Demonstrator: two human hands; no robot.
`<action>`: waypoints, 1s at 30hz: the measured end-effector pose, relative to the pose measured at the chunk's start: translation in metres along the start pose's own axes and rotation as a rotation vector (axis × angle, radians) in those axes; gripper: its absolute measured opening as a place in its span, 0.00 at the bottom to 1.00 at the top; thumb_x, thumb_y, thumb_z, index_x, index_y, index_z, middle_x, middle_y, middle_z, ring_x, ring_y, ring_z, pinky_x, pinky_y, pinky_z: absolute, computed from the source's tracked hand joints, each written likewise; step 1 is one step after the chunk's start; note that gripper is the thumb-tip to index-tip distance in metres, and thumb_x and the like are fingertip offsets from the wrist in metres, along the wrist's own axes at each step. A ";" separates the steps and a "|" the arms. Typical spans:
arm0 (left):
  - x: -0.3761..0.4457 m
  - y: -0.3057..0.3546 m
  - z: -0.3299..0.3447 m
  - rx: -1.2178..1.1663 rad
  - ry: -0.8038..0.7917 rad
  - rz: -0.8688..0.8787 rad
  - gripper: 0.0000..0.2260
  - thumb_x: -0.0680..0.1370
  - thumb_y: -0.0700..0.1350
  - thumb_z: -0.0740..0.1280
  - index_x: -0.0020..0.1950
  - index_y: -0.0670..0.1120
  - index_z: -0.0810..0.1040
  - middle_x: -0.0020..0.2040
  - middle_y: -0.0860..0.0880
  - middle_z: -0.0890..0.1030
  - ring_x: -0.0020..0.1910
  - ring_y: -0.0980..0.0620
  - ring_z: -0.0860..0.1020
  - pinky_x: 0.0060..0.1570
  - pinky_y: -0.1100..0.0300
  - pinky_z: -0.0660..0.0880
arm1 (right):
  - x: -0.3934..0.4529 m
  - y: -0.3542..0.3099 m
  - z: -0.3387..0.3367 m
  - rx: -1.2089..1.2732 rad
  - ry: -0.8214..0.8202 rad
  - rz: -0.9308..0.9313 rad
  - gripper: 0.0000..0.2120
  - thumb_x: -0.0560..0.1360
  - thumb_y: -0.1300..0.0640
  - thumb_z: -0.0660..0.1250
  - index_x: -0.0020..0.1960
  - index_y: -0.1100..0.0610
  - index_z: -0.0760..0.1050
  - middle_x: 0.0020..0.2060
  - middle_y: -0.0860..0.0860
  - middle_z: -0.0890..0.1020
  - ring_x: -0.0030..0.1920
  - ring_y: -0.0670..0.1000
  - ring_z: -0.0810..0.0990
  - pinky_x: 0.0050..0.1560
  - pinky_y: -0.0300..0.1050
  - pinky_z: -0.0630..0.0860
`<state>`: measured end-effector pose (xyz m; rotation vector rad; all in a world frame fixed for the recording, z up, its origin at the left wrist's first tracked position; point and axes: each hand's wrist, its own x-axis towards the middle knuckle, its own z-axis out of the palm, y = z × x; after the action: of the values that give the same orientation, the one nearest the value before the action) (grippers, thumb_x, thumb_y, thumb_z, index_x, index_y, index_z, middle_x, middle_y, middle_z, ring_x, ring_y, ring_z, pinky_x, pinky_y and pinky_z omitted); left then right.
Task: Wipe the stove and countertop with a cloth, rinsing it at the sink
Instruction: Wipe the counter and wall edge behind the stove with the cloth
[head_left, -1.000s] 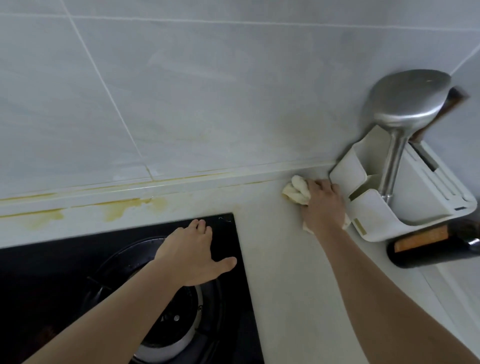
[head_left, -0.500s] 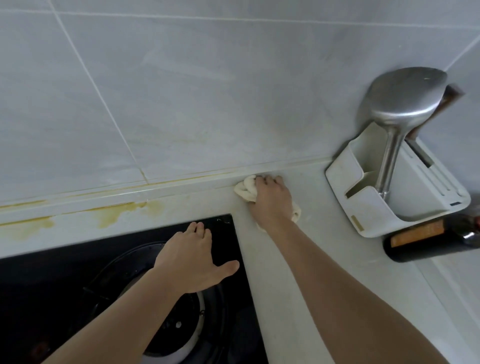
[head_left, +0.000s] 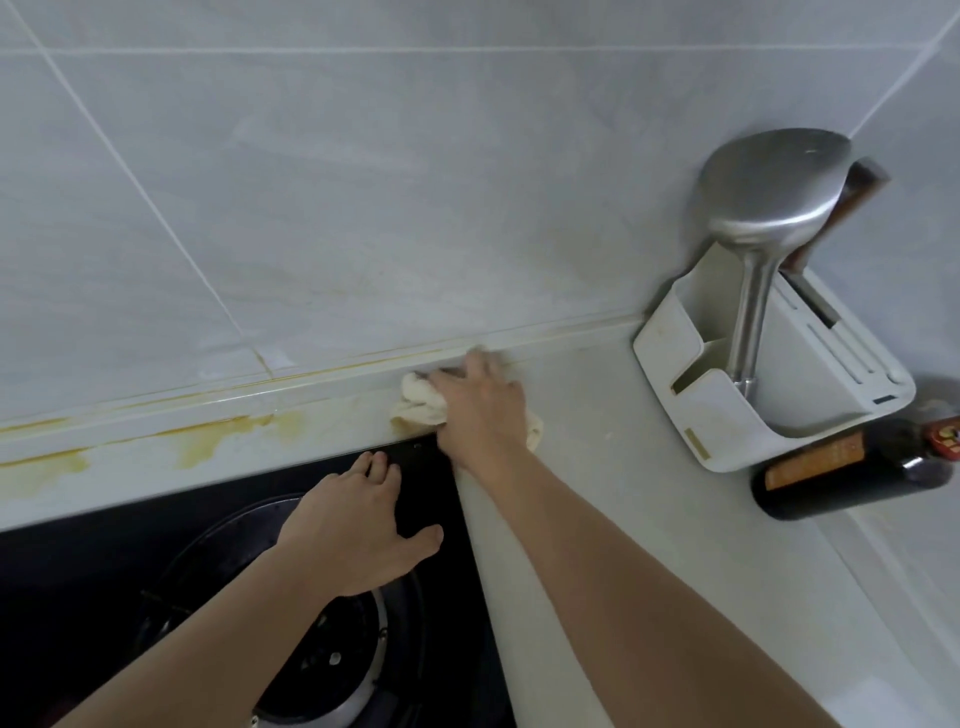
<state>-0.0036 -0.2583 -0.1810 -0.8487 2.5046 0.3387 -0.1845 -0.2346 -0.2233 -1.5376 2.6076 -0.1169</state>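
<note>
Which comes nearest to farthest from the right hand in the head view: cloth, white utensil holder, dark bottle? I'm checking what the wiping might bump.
1. cloth, bunched under the right hand, by the wall edge.
2. white utensil holder, to the right on the countertop.
3. dark bottle, lying beyond the holder, far right.

Off to my right I see a white plastic utensil holder (head_left: 727, 415) in the tiled corner with a steel spatula (head_left: 769, 192) standing upright in it, and a dark sauce bottle (head_left: 852, 467) lying on its side just beside it.
</note>
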 end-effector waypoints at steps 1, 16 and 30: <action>0.001 0.001 0.000 0.002 0.001 0.003 0.45 0.77 0.74 0.50 0.84 0.45 0.52 0.84 0.46 0.50 0.83 0.51 0.48 0.78 0.54 0.56 | 0.002 0.016 -0.005 -0.017 -0.013 0.037 0.28 0.72 0.53 0.71 0.71 0.39 0.70 0.69 0.53 0.66 0.69 0.57 0.65 0.56 0.52 0.69; 0.008 0.000 0.001 0.039 -0.056 0.002 0.45 0.77 0.71 0.51 0.83 0.40 0.53 0.84 0.41 0.51 0.83 0.45 0.50 0.77 0.49 0.60 | -0.022 0.086 -0.016 0.118 -0.124 0.413 0.14 0.73 0.49 0.64 0.58 0.44 0.76 0.52 0.52 0.78 0.53 0.59 0.80 0.50 0.49 0.76; -0.066 0.034 -0.033 -0.334 0.309 0.092 0.25 0.86 0.55 0.56 0.79 0.44 0.66 0.79 0.45 0.68 0.79 0.47 0.63 0.76 0.54 0.60 | -0.240 0.052 -0.012 0.220 -0.289 0.311 0.23 0.76 0.49 0.66 0.70 0.41 0.67 0.54 0.48 0.70 0.55 0.54 0.77 0.53 0.48 0.76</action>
<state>0.0095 -0.2106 -0.1171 -0.9774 2.8257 0.7225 -0.1165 0.0006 -0.2045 -0.9849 2.4671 -0.1371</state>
